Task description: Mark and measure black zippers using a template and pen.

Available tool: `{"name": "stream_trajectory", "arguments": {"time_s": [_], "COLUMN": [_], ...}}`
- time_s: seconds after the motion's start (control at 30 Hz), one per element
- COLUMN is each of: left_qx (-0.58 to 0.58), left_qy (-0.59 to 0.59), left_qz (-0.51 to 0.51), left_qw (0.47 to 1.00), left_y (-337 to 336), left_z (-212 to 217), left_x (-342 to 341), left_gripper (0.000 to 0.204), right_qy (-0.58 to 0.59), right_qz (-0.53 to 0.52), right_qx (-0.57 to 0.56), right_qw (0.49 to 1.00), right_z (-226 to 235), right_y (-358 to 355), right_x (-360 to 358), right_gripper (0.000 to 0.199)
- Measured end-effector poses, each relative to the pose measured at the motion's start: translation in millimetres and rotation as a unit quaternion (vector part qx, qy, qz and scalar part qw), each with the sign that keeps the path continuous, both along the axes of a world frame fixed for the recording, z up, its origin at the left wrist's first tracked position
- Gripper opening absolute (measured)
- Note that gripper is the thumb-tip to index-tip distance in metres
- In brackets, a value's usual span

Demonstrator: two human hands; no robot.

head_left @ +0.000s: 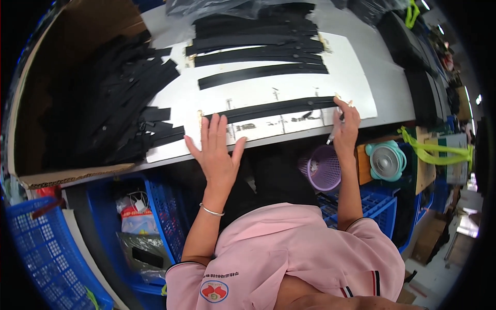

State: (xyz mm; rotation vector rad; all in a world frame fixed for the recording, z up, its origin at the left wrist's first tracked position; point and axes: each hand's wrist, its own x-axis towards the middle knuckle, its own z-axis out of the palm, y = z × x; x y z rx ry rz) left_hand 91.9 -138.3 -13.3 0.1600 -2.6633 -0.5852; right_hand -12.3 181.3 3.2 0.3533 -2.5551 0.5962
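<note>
A long black fabric strip [279,107] lies almost straight across a white board [356,77] with dark marks on it. My left hand [214,144] rests on the strip's left end, fingers stretched out and thumb spread. At the other end, the fingertips of my right hand [347,124] touch the strip. A slim, pale, pen-like tool [333,134] is tucked in that right hand, its tip pointing down toward the table edge; its exact kind is unclear. Farther back on the board lie another single strip [263,75] and several overlapping black strips [253,33].
A cardboard box [77,178] heaped with black strips [108,103] stands at the left. Below the table edge are a purple basket [325,178], a small turquoise fan [387,160] and blue crates [160,227]. Clear plastic [222,8] lies at the back.
</note>
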Motion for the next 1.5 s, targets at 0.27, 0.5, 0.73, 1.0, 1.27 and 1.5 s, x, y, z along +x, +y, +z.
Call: {"name": "stream_trajectory", "arguments": {"time_s": [0.27,0.5,0.73,1.0,1.27,1.5], "left_qx": [-0.006,0.012,0.026,0.029,0.021,0.02], "left_qy": [-0.003,-0.018,-0.026,-0.007,-0.008,-0.008], "left_qz": [0.007,0.006,0.006,0.006,0.008,0.011], "left_qw": [1.0,1.0,0.999,1.0,1.0,1.0], "left_y": [-0.2,-0.2,-1.7,-1.1,-0.6,-0.2], "left_z": [-1.1,0.8,3.2,-2.1,-5.2,-3.7], "left_x": [-0.4,-1.2,-1.5,-1.2,0.1,-0.8], "left_gripper": [0.067,0.067,0.064,0.065,0.064,0.063], "right_qy": [-0.248,-0.257,-0.254,-0.273,-0.266,-0.212], "right_qz": [0.196,0.284,0.222,0.201,0.206,0.222], "right_qx": [-0.379,-0.345,-0.361,-0.296,-0.293,-0.284], "right_qw": [0.87,0.857,0.87,0.893,0.895,0.908], "right_z": [37.6,21.5,0.0,2.6,-1.7,-1.5], "right_y": [-125.6,-191.6,-200.5,-203.0,-203.3,-205.6], "right_x": [-0.3,-12.1,-6.7,-6.5,-6.2,-6.4], "right_gripper": [0.027,0.017,0.015,0.017,0.015,0.013]}}
